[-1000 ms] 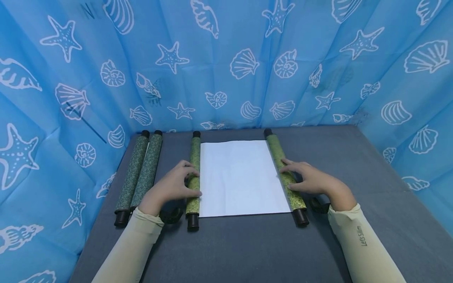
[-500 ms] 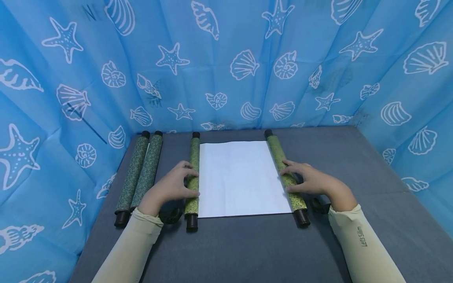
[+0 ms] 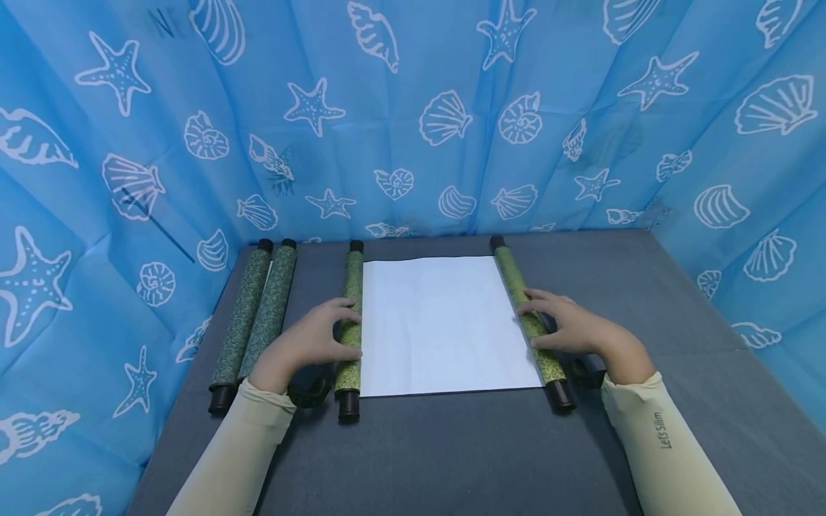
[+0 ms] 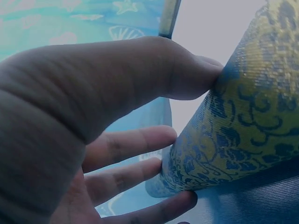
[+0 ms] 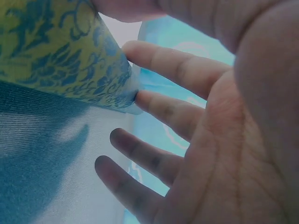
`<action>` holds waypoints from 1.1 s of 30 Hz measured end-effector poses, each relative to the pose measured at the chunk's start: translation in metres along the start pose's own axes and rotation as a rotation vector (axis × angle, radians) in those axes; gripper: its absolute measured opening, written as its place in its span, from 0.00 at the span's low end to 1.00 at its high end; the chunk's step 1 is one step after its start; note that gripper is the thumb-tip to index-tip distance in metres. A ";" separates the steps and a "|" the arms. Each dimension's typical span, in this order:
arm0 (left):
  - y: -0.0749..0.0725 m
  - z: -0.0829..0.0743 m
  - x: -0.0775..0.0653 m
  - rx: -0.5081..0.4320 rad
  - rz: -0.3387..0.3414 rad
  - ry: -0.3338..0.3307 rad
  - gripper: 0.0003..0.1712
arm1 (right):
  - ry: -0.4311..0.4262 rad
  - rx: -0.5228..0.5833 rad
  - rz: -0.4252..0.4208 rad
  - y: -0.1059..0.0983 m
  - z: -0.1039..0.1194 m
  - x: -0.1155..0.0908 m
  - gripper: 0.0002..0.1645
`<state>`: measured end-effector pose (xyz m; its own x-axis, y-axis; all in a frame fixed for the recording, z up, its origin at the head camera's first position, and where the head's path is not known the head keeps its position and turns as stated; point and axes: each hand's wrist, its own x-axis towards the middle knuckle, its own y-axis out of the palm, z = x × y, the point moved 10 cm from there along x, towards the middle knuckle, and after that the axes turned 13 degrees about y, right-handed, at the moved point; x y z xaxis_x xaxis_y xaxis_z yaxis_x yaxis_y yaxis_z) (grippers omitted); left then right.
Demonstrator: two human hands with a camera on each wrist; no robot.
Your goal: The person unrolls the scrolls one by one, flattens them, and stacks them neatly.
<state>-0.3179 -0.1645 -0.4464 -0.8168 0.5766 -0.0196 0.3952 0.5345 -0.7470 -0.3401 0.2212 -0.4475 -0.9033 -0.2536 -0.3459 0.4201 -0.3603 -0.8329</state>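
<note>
A hanging scroll point(image 3: 445, 326) lies partly unrolled on the table, its white sheet spread between two yellow-green patterned rolls with dark end knobs. My left hand point(image 3: 308, 337) holds the left roll point(image 3: 349, 376), thumb on the sheet side and fingers reaching over it. On the other side my right hand point(image 3: 577, 330) holds the right roll point(image 3: 510, 276), which slants with its near end outward. The left wrist view has thumb and fingertips against the patterned cloth point(image 4: 247, 121). In the right wrist view two fingertips touch the roll point(image 5: 60, 51), while two lower fingers extend below it.
Two rolled-up dark green scrolls point(image 3: 241, 322) lie side by side at the table's left. The grey cloth-covered table point(image 3: 445, 459) meets a blue seashell-print curtain point(image 3: 413, 107) at the back and sides.
The right roll has moved to the right with my right hand, and more white sheet shows. The left roll and left hand have shifted very slightly left.
</note>
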 end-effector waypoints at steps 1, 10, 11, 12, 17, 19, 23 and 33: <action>0.000 0.000 0.000 0.003 -0.001 -0.002 0.36 | 0.002 -0.004 -0.003 0.000 0.000 0.001 0.32; -0.002 0.001 -0.002 -0.003 -0.004 0.002 0.35 | 0.032 -0.016 -0.015 -0.001 -0.005 0.003 0.36; -0.002 0.002 -0.002 -0.003 -0.005 0.000 0.35 | 0.037 -0.015 -0.013 -0.002 -0.006 0.003 0.37; -0.002 0.003 -0.002 -0.001 -0.006 -0.001 0.36 | 0.036 -0.012 -0.009 -0.002 -0.007 0.003 0.38; -0.003 0.010 -0.003 0.016 -0.013 -0.003 0.36 | 0.002 0.016 0.017 -0.004 -0.008 0.002 0.41; -0.004 0.012 -0.003 0.015 -0.017 -0.004 0.36 | -0.007 0.018 0.020 -0.005 -0.009 0.002 0.41; -0.007 0.012 -0.004 0.009 -0.014 -0.006 0.37 | -0.003 0.011 0.008 -0.009 -0.015 0.001 0.41; -0.012 0.015 -0.008 -0.002 -0.030 -0.031 0.37 | -0.047 0.052 0.009 -0.016 -0.018 -0.003 0.37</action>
<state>-0.3223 -0.1843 -0.4470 -0.8406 0.5413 -0.0178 0.3716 0.5526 -0.7460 -0.3459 0.2433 -0.4410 -0.8948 -0.2988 -0.3316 0.4334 -0.4036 -0.8058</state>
